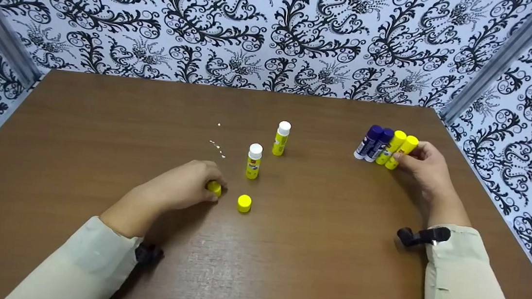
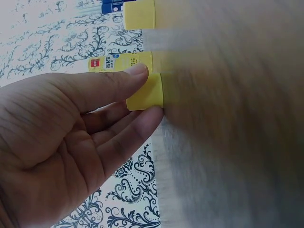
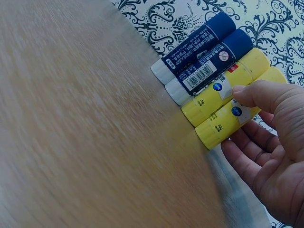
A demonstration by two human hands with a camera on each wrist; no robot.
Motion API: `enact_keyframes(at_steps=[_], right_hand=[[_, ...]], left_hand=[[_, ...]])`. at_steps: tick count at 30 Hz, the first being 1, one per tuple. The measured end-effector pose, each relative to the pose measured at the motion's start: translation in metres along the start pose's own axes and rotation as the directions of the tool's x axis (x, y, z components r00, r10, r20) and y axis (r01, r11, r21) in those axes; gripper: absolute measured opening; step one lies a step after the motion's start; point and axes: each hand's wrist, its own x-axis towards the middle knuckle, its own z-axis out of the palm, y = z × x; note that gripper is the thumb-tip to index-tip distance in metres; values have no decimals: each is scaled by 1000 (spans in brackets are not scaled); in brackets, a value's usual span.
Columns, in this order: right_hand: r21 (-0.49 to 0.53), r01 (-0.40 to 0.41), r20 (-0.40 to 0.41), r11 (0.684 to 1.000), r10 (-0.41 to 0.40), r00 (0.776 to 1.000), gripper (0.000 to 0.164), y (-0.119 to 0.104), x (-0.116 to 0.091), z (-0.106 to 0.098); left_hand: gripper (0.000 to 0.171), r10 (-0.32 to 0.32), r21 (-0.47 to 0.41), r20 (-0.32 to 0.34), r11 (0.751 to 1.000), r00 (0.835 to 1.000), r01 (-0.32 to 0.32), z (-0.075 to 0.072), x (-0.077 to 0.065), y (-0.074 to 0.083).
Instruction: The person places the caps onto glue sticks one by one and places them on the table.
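Note:
My left hand pinches a yellow glue stick cap between thumb and fingers, low at the tabletop. A second yellow cap stands just to its right. Behind the caps, two yellow glue sticks with white tops, a nearer one and a farther one, stand upright. On the right, my right hand holds the end yellow glue stick, thumb on its label and fingers behind. Beside it in a tight row stand another yellow glue stick and two dark blue glue sticks, all upright.
Small white crumbs lie on the brown table left of the white-topped sticks. Patterned panels rise along the table's back and both sides. A black strap piece sits at the right cuff.

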Motion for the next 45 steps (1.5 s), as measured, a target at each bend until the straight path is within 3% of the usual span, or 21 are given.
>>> enact_keyframes(at_steps=[18,24,31,45], right_hand=[[-11,-18,9,1000,18,1000,31,-20,-15,7],[-9,-15,4,1000,15,1000,32,-13,-9,5],[-136,27,-9,990,-28,1000,31,0,0,-1],[-44,46,-4,998,-46,999,31,-5,-2,3]], left_hand=[[17,-12,-6,-1,1000,1000,12,-1,0,0],[18,-25,-11,4,1000,1000,25,-1,0,1],[16,15,2,-11,1000,1000,-15,-1,0,1],[14,2,-11,-21,1000,1000,-2,-1,0,1]])
